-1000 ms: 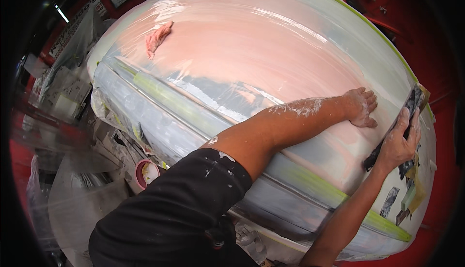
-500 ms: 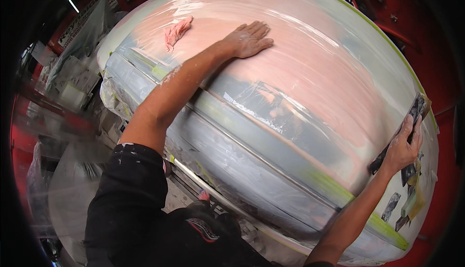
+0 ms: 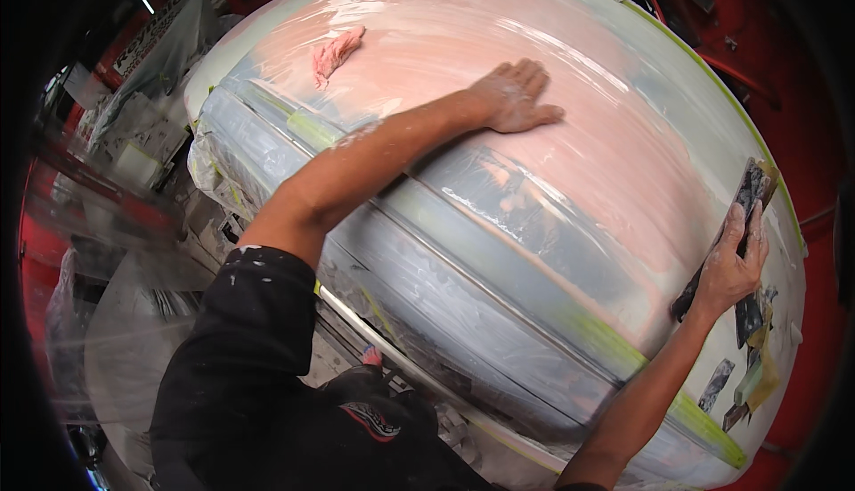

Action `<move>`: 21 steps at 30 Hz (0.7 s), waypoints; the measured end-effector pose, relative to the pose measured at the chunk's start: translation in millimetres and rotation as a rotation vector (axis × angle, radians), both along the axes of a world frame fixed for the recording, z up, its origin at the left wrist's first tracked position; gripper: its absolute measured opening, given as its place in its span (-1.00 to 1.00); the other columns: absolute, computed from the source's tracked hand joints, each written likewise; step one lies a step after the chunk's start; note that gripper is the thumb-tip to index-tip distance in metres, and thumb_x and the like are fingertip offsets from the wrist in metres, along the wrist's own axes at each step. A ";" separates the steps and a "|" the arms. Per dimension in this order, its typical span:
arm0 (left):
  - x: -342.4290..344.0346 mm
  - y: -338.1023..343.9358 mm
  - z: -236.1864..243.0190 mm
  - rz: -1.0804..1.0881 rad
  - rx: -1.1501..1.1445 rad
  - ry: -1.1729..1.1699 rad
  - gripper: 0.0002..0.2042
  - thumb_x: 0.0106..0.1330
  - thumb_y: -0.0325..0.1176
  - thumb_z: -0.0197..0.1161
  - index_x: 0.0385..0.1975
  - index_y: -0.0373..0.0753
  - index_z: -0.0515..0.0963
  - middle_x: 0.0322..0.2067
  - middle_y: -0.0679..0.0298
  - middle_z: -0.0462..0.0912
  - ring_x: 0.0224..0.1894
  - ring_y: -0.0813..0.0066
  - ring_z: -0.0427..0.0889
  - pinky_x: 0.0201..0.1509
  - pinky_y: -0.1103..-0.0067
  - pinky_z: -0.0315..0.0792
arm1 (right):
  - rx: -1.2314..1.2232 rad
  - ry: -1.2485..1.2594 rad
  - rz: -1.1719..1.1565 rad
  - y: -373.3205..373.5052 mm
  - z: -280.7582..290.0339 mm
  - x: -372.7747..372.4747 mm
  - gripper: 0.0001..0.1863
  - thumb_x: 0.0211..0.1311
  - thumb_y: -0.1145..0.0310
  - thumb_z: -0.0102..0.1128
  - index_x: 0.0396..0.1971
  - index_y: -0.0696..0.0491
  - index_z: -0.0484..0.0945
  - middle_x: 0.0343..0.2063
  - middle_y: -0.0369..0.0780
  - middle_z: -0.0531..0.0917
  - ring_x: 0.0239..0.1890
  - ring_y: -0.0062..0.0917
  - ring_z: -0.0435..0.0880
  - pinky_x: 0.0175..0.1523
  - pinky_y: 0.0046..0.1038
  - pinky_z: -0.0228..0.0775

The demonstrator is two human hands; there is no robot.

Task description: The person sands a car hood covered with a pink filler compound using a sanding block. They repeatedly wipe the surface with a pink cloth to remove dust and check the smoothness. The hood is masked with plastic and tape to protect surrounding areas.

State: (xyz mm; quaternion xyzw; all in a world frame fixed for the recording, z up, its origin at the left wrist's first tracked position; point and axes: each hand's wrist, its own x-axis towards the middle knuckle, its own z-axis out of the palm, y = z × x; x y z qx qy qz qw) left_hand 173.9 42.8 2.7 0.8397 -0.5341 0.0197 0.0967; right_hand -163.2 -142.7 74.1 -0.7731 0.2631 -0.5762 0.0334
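Black block [image 3: 751, 188], long axis near-left to far-right, right grip [image 3: 730, 273] clamped on it, left grip [image 3: 512, 102] spread

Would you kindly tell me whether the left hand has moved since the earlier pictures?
Yes: the left hand went left, toward the pink cloth, then slightly back right, away from it.

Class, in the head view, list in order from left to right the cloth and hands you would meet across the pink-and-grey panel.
Crumpled pink cloth → left hand → right hand, gripping a long dark block.
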 end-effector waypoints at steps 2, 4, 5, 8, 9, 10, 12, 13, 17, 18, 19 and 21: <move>-27.5 -45.9 -2.8 -0.070 -0.047 0.017 -0.07 0.49 0.39 -0.32 0.50 -0.43 0.10 0.54 -0.15 0.01 0.62 -0.01 -0.09 0.65 0.23 -0.12 | -0.016 0.012 0.004 -1.9 -2.0 0.6 -0.60 0.37 0.32 0.37 0.11 0.20 0.67 0.01 -0.01 0.72 0.09 -0.25 0.69 0.25 -0.31 0.44; -56.6 -82.8 2.8 -0.162 -0.031 0.025 -0.07 0.49 0.39 -0.32 0.51 -0.43 0.09 0.55 -0.14 0.00 0.62 -0.03 -0.10 0.65 0.23 -0.13 | -0.036 0.035 -0.006 0.2 -1.8 1.4 -0.61 0.37 0.32 0.36 0.11 0.20 0.67 0.01 -0.01 0.72 0.08 -0.25 0.68 0.25 -0.31 0.44; -71.9 -96.2 3.6 -0.218 -0.062 0.063 -0.07 0.49 0.38 -0.32 0.50 -0.43 0.11 0.56 -0.12 0.00 0.62 -0.03 -0.08 0.65 0.24 -0.15 | -0.050 0.042 -0.008 2.2 0.7 2.1 -0.61 0.38 0.32 0.36 0.11 0.20 0.67 0.02 0.00 0.72 0.08 -0.24 0.68 0.25 -0.31 0.44; -105.7 -115.8 1.6 -0.360 -0.042 0.100 -0.11 0.51 0.36 -0.34 0.54 -0.34 0.09 0.57 0.00 0.01 0.63 0.10 -0.08 0.66 0.26 -0.17 | -0.008 0.046 -0.008 0.5 0.0 1.1 -0.61 0.41 0.29 0.33 0.12 0.20 0.67 0.04 0.00 0.72 0.08 -0.23 0.68 0.25 -0.30 0.43; -99.2 -111.0 2.2 -0.369 -0.044 0.109 -0.12 0.51 0.36 -0.35 0.54 -0.33 0.09 0.57 0.01 0.02 0.63 0.11 -0.08 0.66 0.26 -0.17 | -0.012 0.047 -0.005 -1.2 -0.6 0.3 -0.61 0.41 0.30 0.33 0.12 0.20 0.66 0.03 0.00 0.72 0.07 -0.22 0.68 0.23 -0.30 0.44; -95.4 -108.2 1.6 -0.385 -0.044 0.123 -0.13 0.52 0.35 -0.35 0.54 -0.32 0.10 0.58 0.03 0.02 0.63 0.12 -0.08 0.66 0.25 -0.17 | -0.013 0.051 -0.008 -3.8 -1.5 -4.4 -0.61 0.42 0.30 0.32 0.13 0.21 0.66 0.03 0.00 0.72 0.06 -0.22 0.69 0.22 -0.31 0.46; -73.8 -93.4 -1.0 -0.341 -0.055 0.096 -0.15 0.53 0.33 -0.36 0.54 -0.30 0.11 0.58 0.05 0.01 0.63 0.14 -0.08 0.66 0.25 -0.17 | -0.037 0.085 -0.021 -8.1 -0.8 -7.0 -0.59 0.43 0.30 0.31 0.14 0.23 0.64 0.05 -0.01 0.71 0.04 -0.25 0.70 0.19 -0.31 0.48; -53.5 -80.6 -3.6 -0.283 -0.055 0.075 -0.16 0.53 0.33 -0.36 0.54 -0.29 0.11 0.58 0.05 0.02 0.63 0.14 -0.08 0.66 0.25 -0.16 | 0.023 0.062 -0.005 -7.2 0.2 -6.6 -0.59 0.43 0.30 0.31 0.14 0.23 0.64 0.07 -0.01 0.70 0.05 -0.26 0.70 0.20 -0.31 0.48; 34.3 7.0 -0.7 -0.003 0.005 0.028 -0.16 0.54 0.35 -0.40 0.55 -0.24 0.09 0.59 0.08 -0.02 0.64 0.17 -0.11 0.66 0.24 -0.16 | 0.152 0.038 0.045 -10.4 -2.3 -9.8 -0.59 0.44 0.28 0.29 0.17 0.19 0.63 0.14 -0.03 0.66 0.09 -0.27 0.68 0.27 -0.30 0.43; 54.6 32.2 -5.7 0.067 -0.007 0.018 -0.16 0.54 0.36 -0.42 0.56 -0.21 0.07 0.59 0.10 -0.02 0.64 0.17 -0.12 0.67 0.23 -0.18 | 0.152 0.051 0.063 -10.6 -1.8 -8.7 -0.58 0.44 0.28 0.29 0.18 0.18 0.63 0.16 -0.03 0.65 0.11 -0.27 0.67 0.30 -0.30 0.41; 69.1 52.6 -9.6 0.114 -0.020 0.011 -0.17 0.54 0.35 -0.40 0.56 -0.22 0.07 0.59 0.11 -0.02 0.64 0.17 -0.12 0.67 0.22 -0.17 | 0.129 0.088 0.065 -8.2 0.0 -7.9 -0.59 0.45 0.28 0.28 0.19 0.17 0.63 0.17 -0.03 0.65 0.13 -0.27 0.66 0.30 -0.31 0.41; 92.3 91.8 -13.0 0.222 -0.003 -0.039 -0.20 0.56 0.32 -0.34 0.56 -0.21 0.08 0.59 0.10 0.00 0.64 0.15 -0.11 0.66 0.23 -0.15 | 0.087 0.158 0.096 -2.1 1.2 -3.1 -0.59 0.46 0.28 0.26 0.20 0.14 0.62 0.17 -0.03 0.64 0.18 -0.26 0.63 0.32 -0.31 0.40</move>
